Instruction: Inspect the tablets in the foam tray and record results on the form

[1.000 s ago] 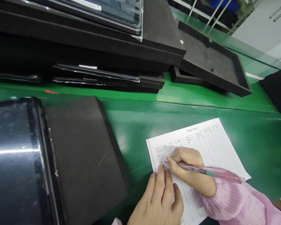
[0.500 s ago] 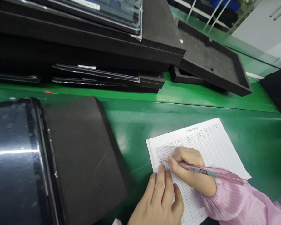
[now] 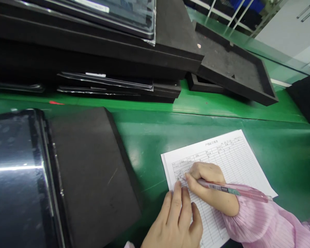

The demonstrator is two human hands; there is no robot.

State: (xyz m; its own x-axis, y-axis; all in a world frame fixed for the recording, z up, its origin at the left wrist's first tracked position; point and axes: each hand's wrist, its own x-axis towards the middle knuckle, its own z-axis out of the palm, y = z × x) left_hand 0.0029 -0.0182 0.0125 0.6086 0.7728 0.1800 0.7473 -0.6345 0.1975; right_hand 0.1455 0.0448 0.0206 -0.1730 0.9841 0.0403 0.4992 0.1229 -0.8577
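A dark screen [image 3: 12, 179] fills the lower left of the frame, beside a flat black board [image 3: 93, 179] on the green table [image 3: 142, 137]. At the upper left rises a stack of black trays [image 3: 173, 31], with another screen [image 3: 134, 17] on top. At bottom center the left hand [image 3: 174, 222] lies palm down on the paper [image 3: 229, 158], its grip loosely spread. The paper, a printed form, sits right of center, tilted. Over it the right hand's [image 3: 209, 172] grip pinches a pink pen [image 3: 243, 193], pointed at the form's left column. A shallow black tray [image 3: 235, 63] sits at upper right.
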